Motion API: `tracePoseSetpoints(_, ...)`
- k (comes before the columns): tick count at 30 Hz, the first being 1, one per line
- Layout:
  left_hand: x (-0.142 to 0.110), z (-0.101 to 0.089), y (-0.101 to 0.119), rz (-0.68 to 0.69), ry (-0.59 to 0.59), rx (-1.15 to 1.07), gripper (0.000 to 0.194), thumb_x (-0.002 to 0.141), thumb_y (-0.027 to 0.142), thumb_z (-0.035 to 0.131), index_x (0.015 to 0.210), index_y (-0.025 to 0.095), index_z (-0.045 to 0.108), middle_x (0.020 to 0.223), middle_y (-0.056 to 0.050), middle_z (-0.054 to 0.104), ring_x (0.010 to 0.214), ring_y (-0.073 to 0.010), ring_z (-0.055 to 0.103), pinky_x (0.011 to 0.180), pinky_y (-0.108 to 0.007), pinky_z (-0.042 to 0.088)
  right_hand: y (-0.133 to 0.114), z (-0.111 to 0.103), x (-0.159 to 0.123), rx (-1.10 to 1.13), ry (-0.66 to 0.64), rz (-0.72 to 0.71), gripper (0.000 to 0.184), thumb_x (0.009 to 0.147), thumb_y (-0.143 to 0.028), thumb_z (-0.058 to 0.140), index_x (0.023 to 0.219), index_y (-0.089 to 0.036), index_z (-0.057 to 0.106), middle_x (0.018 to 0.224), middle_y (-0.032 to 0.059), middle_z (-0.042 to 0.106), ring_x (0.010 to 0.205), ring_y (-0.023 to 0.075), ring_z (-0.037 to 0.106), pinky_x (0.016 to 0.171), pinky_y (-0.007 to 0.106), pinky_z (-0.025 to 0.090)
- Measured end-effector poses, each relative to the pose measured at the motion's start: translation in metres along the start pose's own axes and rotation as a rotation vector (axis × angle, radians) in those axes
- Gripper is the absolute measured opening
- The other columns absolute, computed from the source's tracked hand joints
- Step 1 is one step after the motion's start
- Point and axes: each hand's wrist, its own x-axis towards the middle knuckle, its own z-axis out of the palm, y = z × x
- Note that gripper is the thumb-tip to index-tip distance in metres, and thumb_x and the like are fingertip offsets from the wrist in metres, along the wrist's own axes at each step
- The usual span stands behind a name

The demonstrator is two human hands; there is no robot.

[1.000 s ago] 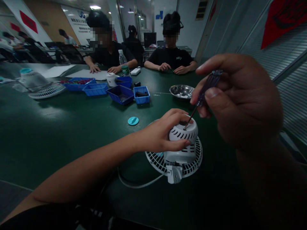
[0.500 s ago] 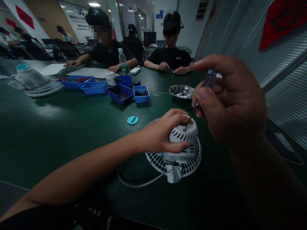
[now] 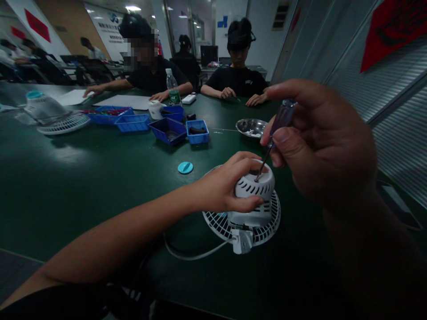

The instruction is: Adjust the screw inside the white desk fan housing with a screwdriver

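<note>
A white fan [image 3: 250, 215] lies grille-down on the green table, its motor housing facing up and its cord running off to the left. My left hand [image 3: 235, 182] grips that housing, with the fingers over the top and the thumb along the near side. In my right hand [image 3: 320, 142] is a screwdriver [image 3: 282, 118] with a clear purplish handle, held between thumb and fingers. The shaft slants down to the left, and its tip sits in a hole on top of the housing. A screw there cannot be made out. Left of the fan lies a turquoise knob [image 3: 185, 167].
Several blue bins [image 3: 167, 130] stand across the table, one holding dark parts. A metal bowl [image 3: 251, 127] with small white pieces is beyond the fan. Another fan [image 3: 50, 113] lies far left. Two people sit opposite, near a water bottle [image 3: 172, 86].
My right hand has shifted slightly and the screwdriver handle has turned and tipped a little leftward. Its tip stays in the same hole. My left hand and the fan have not moved.
</note>
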Motion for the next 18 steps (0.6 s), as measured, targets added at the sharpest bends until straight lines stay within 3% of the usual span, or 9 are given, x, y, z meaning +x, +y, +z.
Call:
tracePoseSetpoints(8,0.0012,-0.001,-0.0007,0.0,-0.007,-0.004,0.053,0.09,0.055,0.07,0.125,0.018,0.055,0.142,-0.018,0.054,0.134,-0.0315,0.055,0.114,-0.05,0.053,0.0001,-0.0006,0.0008,0.044,-0.019,-0.035,0.036,0.093,-0.017,0.067,0.127,-0.027,0.068,0.132,0.0031,0.071,0.077,0.0095,0.064,0.057,0.022,0.054)
tracePoseSetpoints(13,-0.0006,-0.0004,-0.0025,0.027,0.003,-0.009,0.054,0.091,0.054,0.071,0.127,0.018,0.054,0.14,-0.019,0.055,0.134,-0.0321,0.055,0.116,-0.051,0.052,-0.0003,-0.0001,0.0002,-0.016,0.035,-0.094,0.028,0.091,-0.015,0.071,0.117,-0.025,0.067,0.112,-0.0009,0.07,0.068,0.0061,0.054,0.053,0.019,0.048)
tracePoseSetpoints(18,-0.001,-0.0009,-0.0034,0.041,0.007,0.001,0.055,0.091,0.053,0.07,0.129,0.017,0.053,0.14,-0.019,0.055,0.136,-0.0325,0.054,0.117,-0.052,0.05,-0.0018,0.0017,-0.0027,-0.022,0.077,-0.038,0.023,0.091,-0.018,0.073,0.109,-0.027,0.064,0.081,-0.0046,0.06,0.053,0.0031,0.043,0.042,0.017,0.032)
